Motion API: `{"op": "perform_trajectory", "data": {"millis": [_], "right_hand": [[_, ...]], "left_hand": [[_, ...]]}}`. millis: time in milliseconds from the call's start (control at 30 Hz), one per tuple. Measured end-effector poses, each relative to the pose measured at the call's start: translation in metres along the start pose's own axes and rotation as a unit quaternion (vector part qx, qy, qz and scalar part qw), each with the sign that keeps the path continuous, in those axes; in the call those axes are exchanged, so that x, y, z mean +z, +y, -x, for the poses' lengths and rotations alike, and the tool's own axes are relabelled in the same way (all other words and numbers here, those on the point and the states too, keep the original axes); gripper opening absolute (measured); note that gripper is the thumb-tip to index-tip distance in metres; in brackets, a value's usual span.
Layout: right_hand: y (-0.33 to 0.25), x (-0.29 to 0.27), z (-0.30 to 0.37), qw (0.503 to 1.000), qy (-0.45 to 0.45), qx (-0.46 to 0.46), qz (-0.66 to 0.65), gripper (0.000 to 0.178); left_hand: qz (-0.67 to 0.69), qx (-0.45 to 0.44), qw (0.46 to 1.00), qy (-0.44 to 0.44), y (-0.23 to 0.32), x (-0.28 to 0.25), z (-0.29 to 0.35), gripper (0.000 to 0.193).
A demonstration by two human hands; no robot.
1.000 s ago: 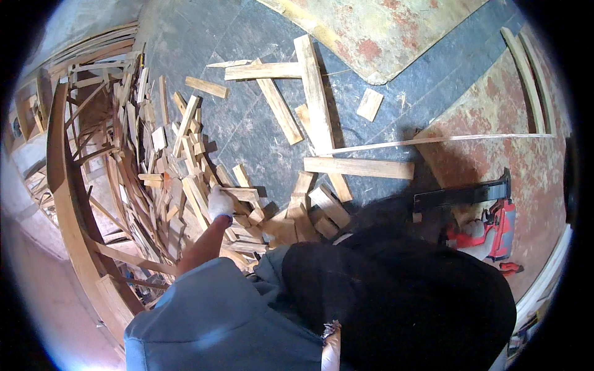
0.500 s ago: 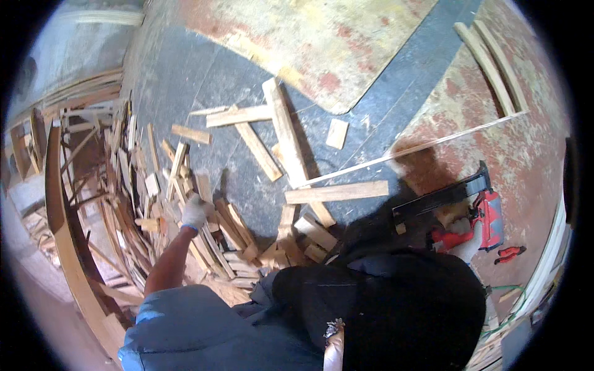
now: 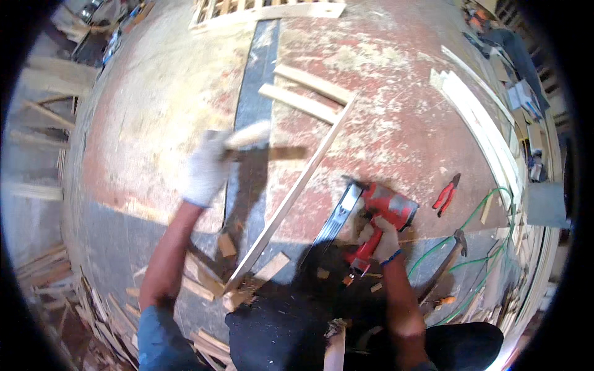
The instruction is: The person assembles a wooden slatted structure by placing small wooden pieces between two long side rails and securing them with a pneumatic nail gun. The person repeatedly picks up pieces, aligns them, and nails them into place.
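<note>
Head view, directed downward over a worn, paint-flecked floor. Left hand, white-gloved, raised above the floor and closed about the near end of a short wooden block; far end of the block free, pointing right. Fingers on the block blurred; tightness of that grip impossible to tell. Right hand, likewise gloved, wrapped around the handle of a red nail gun; magazine slanting down toward the lower left. Exact position of the trigger finger not discernible. Between the two hands, a long thin wooden strip, running obliquely from scattered offcuts near the body up to the ends of two roughly parallel boards. Right of the nail gun, and apart from it: red-handled pliers, a hammer and looped green hose. At the upper edge, a slatted wooden frame, partly cropped.
</note>
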State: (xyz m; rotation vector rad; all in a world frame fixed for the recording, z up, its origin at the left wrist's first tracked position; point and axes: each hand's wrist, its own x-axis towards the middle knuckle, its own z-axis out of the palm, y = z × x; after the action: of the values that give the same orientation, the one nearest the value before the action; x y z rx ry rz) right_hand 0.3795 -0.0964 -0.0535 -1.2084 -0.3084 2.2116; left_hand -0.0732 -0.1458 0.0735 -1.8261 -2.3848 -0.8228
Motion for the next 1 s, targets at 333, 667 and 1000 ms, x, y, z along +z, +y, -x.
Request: {"op": "perform_trajectory", "data": {"millis": [333,667,1000], "right_hand": [[0.003,-0.015,-0.003,0.995,-0.026,0.039,-0.084,0.013],[0.002,-0.016,-0.01,0.987,-0.091,0.056,-0.118,0.017],[-0.025,0.016,-0.012,0.977,-0.134,0.029,-0.163,0.016]], "left_hand": [[0.012,0.078,0.997,0.016,0.065,0.148,-0.005,0.043],[0.619,-0.424,0.647,-0.137,0.084,0.175,-0.016,0.041],[0.68,-0.393,0.619,-0.012,0.021,0.181,-0.066,0.034]]}}
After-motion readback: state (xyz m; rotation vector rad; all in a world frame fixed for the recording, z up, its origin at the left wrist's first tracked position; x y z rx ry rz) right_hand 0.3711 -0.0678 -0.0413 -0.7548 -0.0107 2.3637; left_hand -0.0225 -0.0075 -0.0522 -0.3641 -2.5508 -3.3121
